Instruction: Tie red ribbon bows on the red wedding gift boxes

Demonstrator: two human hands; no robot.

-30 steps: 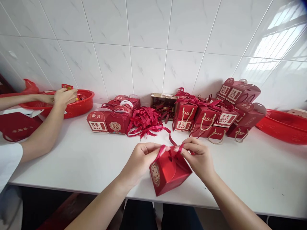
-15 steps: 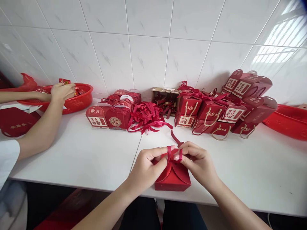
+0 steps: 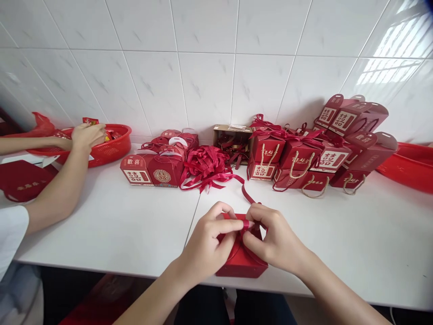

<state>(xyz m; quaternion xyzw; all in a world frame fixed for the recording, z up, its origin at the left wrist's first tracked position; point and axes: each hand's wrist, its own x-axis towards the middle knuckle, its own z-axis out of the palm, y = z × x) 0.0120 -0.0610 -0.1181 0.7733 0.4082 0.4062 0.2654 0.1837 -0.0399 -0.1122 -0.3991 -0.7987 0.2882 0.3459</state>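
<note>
I have a small red card box (image 3: 241,270) near the middle of the tabletop's (image 3: 358,239) front edge, its sides flat and its top curved into rounded, overlapping flaps. Over those flaps my left hand (image 3: 206,243) keeps a narrow grip, fingertips pinched on a smooth satin ribbon (image 3: 246,224). My right hand (image 3: 275,239) meets it from the other side, its grip also closed on the ribbon, thumb and forefinger bent. A thin strip trails from the right fingers to a loose, glossy heap of ribbon (image 3: 206,162) toward the back edge. Left of the heap I see a cluster of printed boxes (image 3: 165,171) with scalloped tops; to its right, an open brown carton (image 3: 218,135) and stacked boxes (image 3: 297,153), some with twisted rope handles. At the back left corner, a co-worker's hand (image 3: 88,135) holds a shiny packet (image 3: 90,121) over a perforated red plastic basket (image 3: 113,155).
</note>
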